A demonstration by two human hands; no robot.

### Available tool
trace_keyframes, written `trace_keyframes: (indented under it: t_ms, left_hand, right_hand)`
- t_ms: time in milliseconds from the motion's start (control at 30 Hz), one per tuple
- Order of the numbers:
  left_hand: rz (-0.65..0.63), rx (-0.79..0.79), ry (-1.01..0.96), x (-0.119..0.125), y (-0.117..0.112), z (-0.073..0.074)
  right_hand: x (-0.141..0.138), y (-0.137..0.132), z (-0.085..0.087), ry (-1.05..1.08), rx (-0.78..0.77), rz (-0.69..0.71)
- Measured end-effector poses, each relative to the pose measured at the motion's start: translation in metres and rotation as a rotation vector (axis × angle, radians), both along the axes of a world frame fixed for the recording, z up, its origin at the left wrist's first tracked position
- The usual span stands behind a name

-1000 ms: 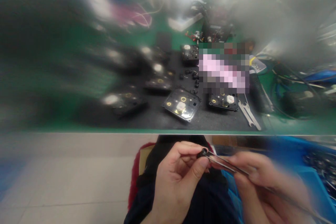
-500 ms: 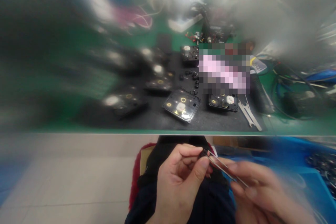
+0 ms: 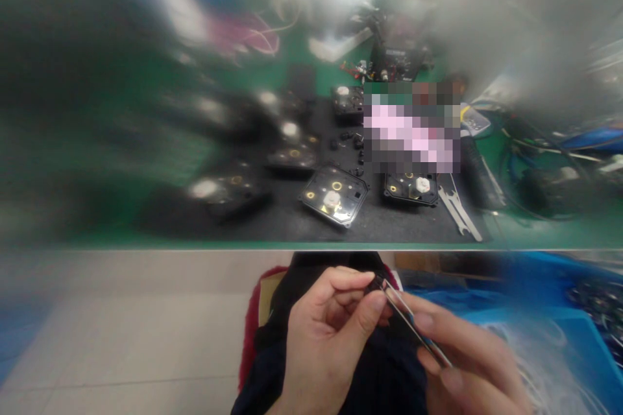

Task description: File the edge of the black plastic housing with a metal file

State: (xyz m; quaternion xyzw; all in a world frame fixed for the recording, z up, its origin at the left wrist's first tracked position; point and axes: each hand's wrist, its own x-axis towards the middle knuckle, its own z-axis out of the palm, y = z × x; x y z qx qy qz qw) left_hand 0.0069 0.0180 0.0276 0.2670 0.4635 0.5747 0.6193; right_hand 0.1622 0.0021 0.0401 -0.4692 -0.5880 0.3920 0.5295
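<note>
1. A slim, silver, two-pronged metal tool (image 3: 405, 320) is being held by the right hand (image 3: 487, 363) in front of the desk (image 3: 525, 228), over the dark-clothed lap (image 3: 394, 369).
2. The tool's long axis is being slanted across the view, from the right hand at the lower right toward the upper left.
3. Its narrow end is being pointed away from the right hand and toward a small, black, compact part (image 3: 376, 281); whether the two are being brought into contact cannot be told.
4. The right fingers are being closed narrowly around the tool, thumb on the near side and index finger on the far side, while only a thin gap is being left between the prongs.
5. The black part is being pinched between the thumb and index fingertip of the left hand (image 3: 324, 337); most of it is being hidden by those fingers, so its own direction cannot be told.
6. Beyond the hands, a black, square, cut-cornered housing with a white knob (image 3: 349, 200) is being supported by a dark flat mat (image 3: 379, 227), one corner being turned toward the desk's front edge.
7. Two silver, open-ended metal spanners (image 3: 459, 213) are being carried at the mat's right, their long axes being angled toward the same edge.
</note>
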Motion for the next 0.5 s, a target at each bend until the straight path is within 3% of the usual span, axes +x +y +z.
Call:
trace_keyframes:
  t_ms: [167, 367, 500]
  left_hand:
    - [-0.056, -0.034, -0.138, 0.0, -0.003, -0.005]
    - [-0.059, -0.034, -0.113, -0.002, 0.0, -0.004]
    - [-0.084, -0.042, -0.131, -0.004, 0.001, -0.004]
  right_hand:
    - [0.023, 0.014, -0.015, 0.009, 0.142, 0.21]
    - [0.024, 0.012, -0.018, -0.011, 0.184, 0.167]
    - [0.026, 0.014, -0.015, -0.007, 0.145, 0.236]
